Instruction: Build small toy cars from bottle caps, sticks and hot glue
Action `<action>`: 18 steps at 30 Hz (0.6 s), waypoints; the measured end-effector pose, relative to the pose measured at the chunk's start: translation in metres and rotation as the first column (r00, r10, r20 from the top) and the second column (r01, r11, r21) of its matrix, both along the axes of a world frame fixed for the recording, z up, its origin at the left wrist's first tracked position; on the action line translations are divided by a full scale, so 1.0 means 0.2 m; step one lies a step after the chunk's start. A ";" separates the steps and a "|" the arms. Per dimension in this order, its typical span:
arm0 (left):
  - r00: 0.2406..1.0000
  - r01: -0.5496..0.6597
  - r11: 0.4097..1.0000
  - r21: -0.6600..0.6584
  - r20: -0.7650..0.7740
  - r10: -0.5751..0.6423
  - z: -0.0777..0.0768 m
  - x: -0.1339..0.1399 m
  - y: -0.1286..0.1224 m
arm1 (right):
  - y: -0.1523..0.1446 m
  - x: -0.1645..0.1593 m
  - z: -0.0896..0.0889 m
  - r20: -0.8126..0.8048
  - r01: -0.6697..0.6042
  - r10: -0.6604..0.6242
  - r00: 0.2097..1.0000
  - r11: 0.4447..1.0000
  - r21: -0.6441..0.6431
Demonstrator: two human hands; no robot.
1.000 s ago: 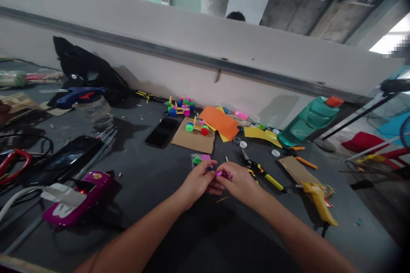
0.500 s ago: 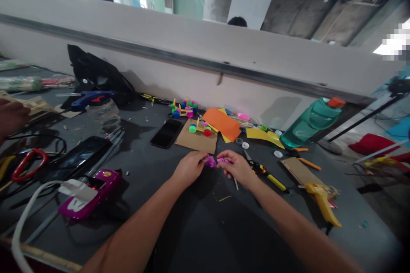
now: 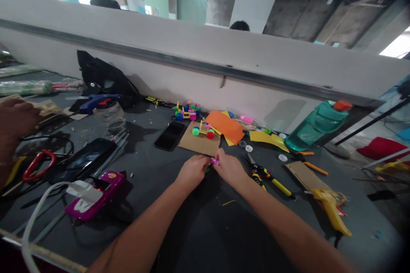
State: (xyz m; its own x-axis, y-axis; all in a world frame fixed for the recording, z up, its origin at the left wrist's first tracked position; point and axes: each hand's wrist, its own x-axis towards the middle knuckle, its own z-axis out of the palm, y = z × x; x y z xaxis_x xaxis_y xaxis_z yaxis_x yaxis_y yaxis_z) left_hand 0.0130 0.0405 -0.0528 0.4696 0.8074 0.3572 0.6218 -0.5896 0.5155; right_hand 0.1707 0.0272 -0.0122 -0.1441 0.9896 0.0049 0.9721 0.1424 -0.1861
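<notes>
Over the dark tabletop (image 3: 188, 226), my left hand (image 3: 193, 171) and my right hand (image 3: 231, 169) meet with fingertips pinched together. Between them shows a small pink-purple piece (image 3: 215, 161); its exact kind I cannot make out. A bit of green peeks out just under the fingers, mostly hidden. Just beyond lies a cardboard piece (image 3: 195, 145) bearing a tiny model with a green wheel (image 3: 195, 131) and a red wheel (image 3: 210, 135). Right of my right hand are pliers (image 3: 276, 182) with yellow-and-black handles.
Behind the cardboard are more colourful models (image 3: 185, 111) and orange paper (image 3: 226, 126). A phone (image 3: 171, 135) lies left of it. Farther right stand a teal bottle (image 3: 315, 126) and a yellow glue gun (image 3: 333, 213). A magenta power strip (image 3: 96, 196) and another person's hand (image 3: 19, 117) are left.
My hands were slightly apart, each with a purple piece; now they have come together. The thin stick under my right hand no longer shows. The view has shifted slightly.
</notes>
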 end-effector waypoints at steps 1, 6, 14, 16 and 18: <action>1.000 0.014 1.000 0.001 0.006 -0.014 0.00 0.00 0.00 | 0.02 0.00 0.00 -0.028 0.020 -0.021 0.999 1.000 -0.019; 0.997 0.062 0.998 0.008 0.043 -0.062 0.00 0.00 0.00 | 0.10 0.03 -0.01 -0.202 0.018 -0.046 0.978 0.990 -0.139; 0.994 -0.105 0.973 0.206 0.063 0.094 0.04 -0.01 0.00 | 0.14 -0.02 -0.04 -0.329 0.109 -0.119 0.937 0.993 -0.046; 0.992 -0.118 0.968 0.220 0.061 0.107 0.05 -0.03 0.01 | 0.15 -0.07 -0.03 -0.368 0.125 -0.129 0.921 0.992 -0.036; 0.991 -0.130 0.971 0.198 0.069 0.119 0.04 -0.05 0.03 | 0.16 -0.12 -0.03 -0.418 0.122 -0.126 0.900 0.992 -0.036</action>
